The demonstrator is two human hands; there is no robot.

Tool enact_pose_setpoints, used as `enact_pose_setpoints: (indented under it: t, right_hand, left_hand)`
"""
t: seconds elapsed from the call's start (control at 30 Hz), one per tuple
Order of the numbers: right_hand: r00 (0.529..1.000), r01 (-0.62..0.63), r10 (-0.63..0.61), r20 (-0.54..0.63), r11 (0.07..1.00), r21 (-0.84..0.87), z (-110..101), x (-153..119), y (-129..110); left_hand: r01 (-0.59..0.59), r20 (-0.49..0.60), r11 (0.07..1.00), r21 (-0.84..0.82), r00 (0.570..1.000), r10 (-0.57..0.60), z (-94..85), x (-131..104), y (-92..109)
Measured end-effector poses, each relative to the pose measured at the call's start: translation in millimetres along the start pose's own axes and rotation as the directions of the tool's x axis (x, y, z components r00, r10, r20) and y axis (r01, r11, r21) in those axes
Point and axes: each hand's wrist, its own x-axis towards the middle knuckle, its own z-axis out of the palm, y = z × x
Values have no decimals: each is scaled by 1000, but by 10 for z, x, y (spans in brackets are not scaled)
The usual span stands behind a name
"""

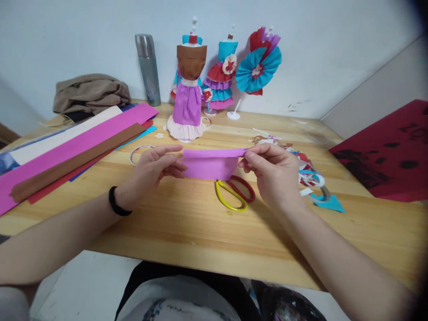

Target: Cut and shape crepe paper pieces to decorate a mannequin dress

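Observation:
A piece of purple crepe paper [210, 167] with a folded top edge is held level above the table. My right hand [276, 171] pinches its right end between thumb and fingers. At the other end, my left hand [157, 165] has its fingers apart. Its lower fingertips are at the paper's left edge; whether they touch it is hard to tell. Behind and below the paper lie scissors with one yellow and one red handle [232, 205], blades hidden. Beyond the paper stands a small dress form in a brown top and purple skirt [188, 102].
More dress forms in crepe paper, one with a blue rosette [257, 69], stand by the wall. Crepe strips [83, 138] lie at left, near a bottle [149, 71] and brown cloth [92, 94]. Scraps and a tape roll [323, 194] are at right, beside a red bag [391, 151].

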Motion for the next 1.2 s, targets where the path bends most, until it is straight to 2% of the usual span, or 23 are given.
enact_pose_setpoints:
  t: [0.4,0.6,0.9,1.2]
  right_hand:
    - [999,17,-16,-36,1000,14,-19,24,22]
    - [997,-2,5,-79,999,44,11,25,-55]
    - [986,-9,25,-166,995,97,41,48,-168]
    - [974,67,-36,-224,989,131,-4,118,-244]
  left_hand:
    - [8,-125,999,-34,992,-13,14,31,10]
    - [36,-165,997,-63,985,-46,10,44,18]
    - [90,-289,990,-112,950,-119,-17,117,55]
    - [102,-328,981,-164,932,-152,-78,179,40]
